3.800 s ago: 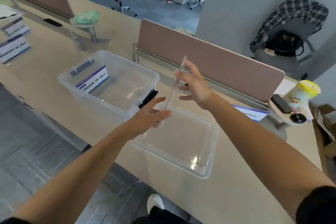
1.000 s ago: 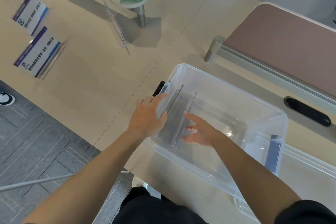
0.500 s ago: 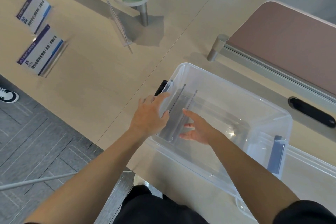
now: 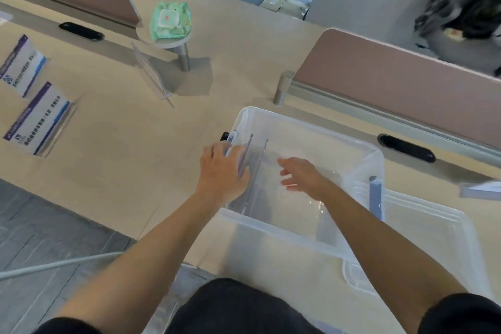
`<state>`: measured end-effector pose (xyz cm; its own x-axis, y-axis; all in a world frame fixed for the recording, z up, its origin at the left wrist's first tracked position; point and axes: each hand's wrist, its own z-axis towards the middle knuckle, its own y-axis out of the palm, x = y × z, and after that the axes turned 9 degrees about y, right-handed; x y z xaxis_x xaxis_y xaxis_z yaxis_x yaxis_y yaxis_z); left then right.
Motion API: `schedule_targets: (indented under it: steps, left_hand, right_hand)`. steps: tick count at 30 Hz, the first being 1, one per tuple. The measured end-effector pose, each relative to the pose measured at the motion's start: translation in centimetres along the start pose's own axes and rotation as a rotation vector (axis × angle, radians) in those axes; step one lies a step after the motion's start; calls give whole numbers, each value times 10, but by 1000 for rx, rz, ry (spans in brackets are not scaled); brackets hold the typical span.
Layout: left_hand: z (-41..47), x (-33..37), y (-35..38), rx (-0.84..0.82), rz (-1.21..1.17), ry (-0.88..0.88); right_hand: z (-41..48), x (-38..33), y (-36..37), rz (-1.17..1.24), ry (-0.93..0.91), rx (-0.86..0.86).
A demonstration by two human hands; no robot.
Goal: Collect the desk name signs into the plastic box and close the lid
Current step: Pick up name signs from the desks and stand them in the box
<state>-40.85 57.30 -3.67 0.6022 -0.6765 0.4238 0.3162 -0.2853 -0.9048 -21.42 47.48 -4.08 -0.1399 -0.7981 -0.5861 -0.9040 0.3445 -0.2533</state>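
Observation:
A clear plastic box (image 4: 311,123) stands on the desk in front of me. Two clear acrylic name signs (image 4: 257,165) stand on edge against its left wall. My left hand (image 4: 222,173) clasps that left wall, thumb inside by the nearest sign. My right hand (image 4: 301,176) hovers inside the box to the right of the signs, fingers apart and holding nothing. The clear lid (image 4: 433,228) lies beside the box on the right. Two printed signs (image 4: 38,119) (image 4: 19,65) and a clear one (image 4: 151,73) stand on the desk to the left. Another sign (image 4: 482,190) shows at the right edge.
A round stand with a green wipes pack (image 4: 169,22) rises behind the clear sign. Pink divider panels (image 4: 393,81) run along the desk's back. Black cable ports (image 4: 406,148) sit in the desktop. The desk's near edge drops to grey floor on the left.
My right hand has come off the signs and drawn to the right with its fingers spread. My left hand stays on the box's left wall. The view has tilted up a little.

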Motion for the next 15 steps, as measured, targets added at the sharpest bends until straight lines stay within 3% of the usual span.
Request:
schedule_targets:
  steps: [6,10,15]
  left_hand:
    - [-1,74,-1,-130,-335,277]
    - [-22,139,12,-312,-401,452]
    - [-53,231,30,-462,-358,669]
  right_hand:
    - [-130,42,-70,-247,-172,521]
    - [-205,113,-92,-291,-109,783]
    - [-278,198,-123,-253,41,930]
